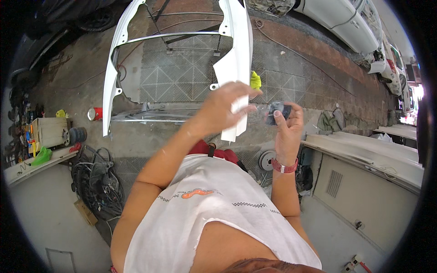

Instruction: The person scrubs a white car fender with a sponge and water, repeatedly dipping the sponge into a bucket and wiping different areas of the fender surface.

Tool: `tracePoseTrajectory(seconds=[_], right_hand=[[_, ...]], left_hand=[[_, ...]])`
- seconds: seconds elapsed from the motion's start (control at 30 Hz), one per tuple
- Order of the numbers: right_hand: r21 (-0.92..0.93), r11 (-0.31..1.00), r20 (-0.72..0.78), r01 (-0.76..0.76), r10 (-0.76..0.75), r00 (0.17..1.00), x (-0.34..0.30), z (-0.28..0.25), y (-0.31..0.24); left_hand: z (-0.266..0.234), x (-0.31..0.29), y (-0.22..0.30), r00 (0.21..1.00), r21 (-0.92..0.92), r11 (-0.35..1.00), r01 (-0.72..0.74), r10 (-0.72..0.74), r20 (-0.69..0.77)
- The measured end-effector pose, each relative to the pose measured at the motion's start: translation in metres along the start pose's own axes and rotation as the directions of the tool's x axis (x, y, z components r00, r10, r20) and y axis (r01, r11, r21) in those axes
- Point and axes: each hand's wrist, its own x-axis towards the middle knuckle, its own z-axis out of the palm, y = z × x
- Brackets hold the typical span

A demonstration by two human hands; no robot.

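Two hands [225, 109] [287, 125] beside white panel's [236, 63] edge

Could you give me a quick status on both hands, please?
Left hand raised, fingers loosely curled, grip unclear. Right hand holds small dark object. White bumper panel on stand directly ahead.

A red can [94, 113] stands on the floor at centre left, near a wooden box [50, 131] and a green bag [42, 156] on a shelf. A tangle of cables [98, 182] lies lower left. A yellow rag [255, 81] sits upper centre. White cars [350, 22] line the upper right.
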Motion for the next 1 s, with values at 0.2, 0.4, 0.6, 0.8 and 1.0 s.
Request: tracePoseTrajectory(seconds=[0.2,0.4,0.6,0.8,1.0], right_hand=[[0.139,0.986,-0.17,-0.093,0.116,0.979,0.01,0.0,0.003],[-0.281,0.958,-0.114,-0.053,0.021,0.993,0.057,0.064,-0.017],[-0.843,0.507,0.064,0.179,-0.237,0.97,0.173,0.143,-0.013],[-0.95,0.012,0.296,0.311,-0.281,0.913,0.283,0.187,0.033],[-0.96,-0.112,0.273,0.257,-0.166,0.947,0.308,0.201,0.053]], left_hand=[[-0.075,0.078,-0.138,0.953,0.198,0.959,0.203,-0.147,-0.264],[-0.087,0.144,-0.259,0.973,0.506,0.851,0.142,-0.027,-0.227],[-0.063,0.174,-0.279,0.94,0.382,0.858,0.342,-0.318,-0.126],[-0.066,0.169,-0.268,0.933,0.398,0.845,0.358,-0.335,-0.129],[-0.068,0.17,-0.263,0.922,0.343,0.856,0.386,-0.361,-0.137]])
